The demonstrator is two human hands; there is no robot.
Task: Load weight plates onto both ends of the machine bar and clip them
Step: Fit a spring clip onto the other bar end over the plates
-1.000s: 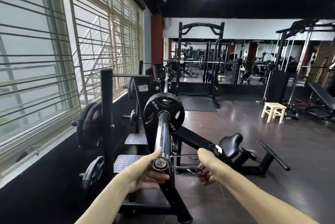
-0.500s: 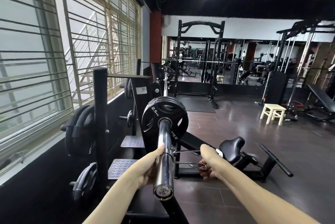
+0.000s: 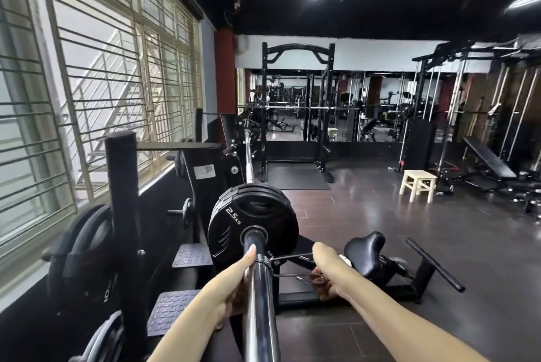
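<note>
left hand [image 3: 231, 291] grips bar [image 3: 259, 288] | right hand [image 3: 328, 276] pinches clip [image 3: 265, 259] | stool [image 3: 419, 184] far

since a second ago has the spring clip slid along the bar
Yes. The spring clip has slid up the bar from its tip toward the 2.5 kg plate, now sitting just short of it.

Both forearms reach forward along the bar sleeve [image 3: 259, 288]. The left hand [image 3: 231, 288] lies against the sleeve's left side, thumb stretched along it. The right hand [image 3: 328, 276], just right of the sleeve, grips the spring clip's handles [image 3: 304, 275].
</note>
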